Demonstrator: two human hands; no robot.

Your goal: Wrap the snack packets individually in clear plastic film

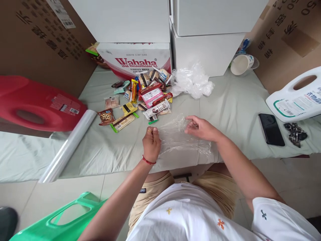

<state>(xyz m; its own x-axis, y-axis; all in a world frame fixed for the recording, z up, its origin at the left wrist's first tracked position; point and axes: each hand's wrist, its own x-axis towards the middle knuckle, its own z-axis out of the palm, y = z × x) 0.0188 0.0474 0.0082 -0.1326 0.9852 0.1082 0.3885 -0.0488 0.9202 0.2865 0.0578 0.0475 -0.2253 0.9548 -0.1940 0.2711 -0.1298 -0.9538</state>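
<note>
A thin, crinkled clear plastic bag [173,140] stretches between my two hands, low over the table's front edge. My left hand [151,144] is closed, its thumb and fingers pinching the bag's left edge. At the upper right of the bag, my right hand [199,128] has bent fingers that grip the film; the exact fingertip contact is hard to make out. Just beyond the bag lies a loose pile of wrapped snacks [152,95], with a white-wrapped bar [156,109] nearest my left hand. Crumpled clear plastic bags [194,80] sit behind my right hand.
On the left are a red jug [37,103] and a plastic roll [67,147]. A Wahaha carton [136,60] and white boxes [200,53] stand behind. To the right are paper cups [242,64], a phone [271,129], keys [296,134] and a white detergent bottle [298,95].
</note>
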